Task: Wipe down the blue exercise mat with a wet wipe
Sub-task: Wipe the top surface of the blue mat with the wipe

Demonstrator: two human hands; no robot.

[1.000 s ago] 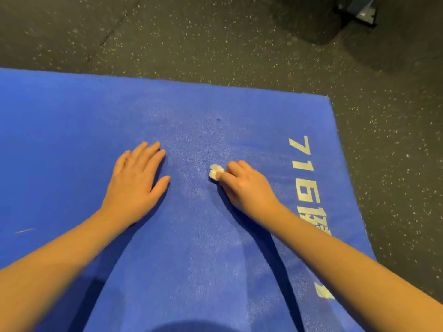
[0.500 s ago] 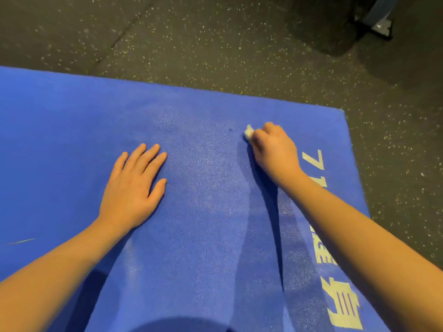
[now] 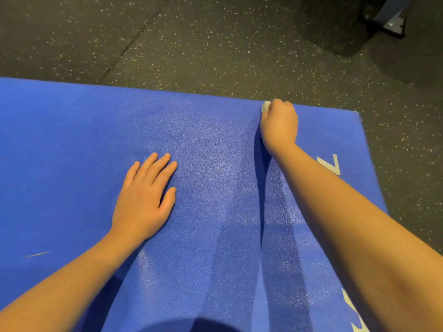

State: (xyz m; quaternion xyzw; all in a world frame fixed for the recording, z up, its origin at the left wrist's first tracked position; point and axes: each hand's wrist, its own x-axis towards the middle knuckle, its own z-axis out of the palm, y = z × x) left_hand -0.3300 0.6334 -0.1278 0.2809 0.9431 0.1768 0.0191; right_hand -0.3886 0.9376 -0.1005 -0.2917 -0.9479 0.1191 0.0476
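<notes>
Fingers [image 3: 157,167] of the left hand [image 3: 143,204] lie straight, flat on the blue foam exercise mat [image 3: 60,140]. Farther out, the right hand [image 3: 279,125] grips a balled white wet wipe [image 3: 265,107] at the mat's far edge; overshooting could soil it on the speckled dark floor [image 3: 215,56].

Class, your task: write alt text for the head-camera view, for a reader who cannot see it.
Seen from above, a person's right hand grips a small white wet wipe at the far edge of a blue exercise mat, while the left hand rests flat on the mat nearer the viewer. Dark speckled floor lies beyond the mat.
</notes>
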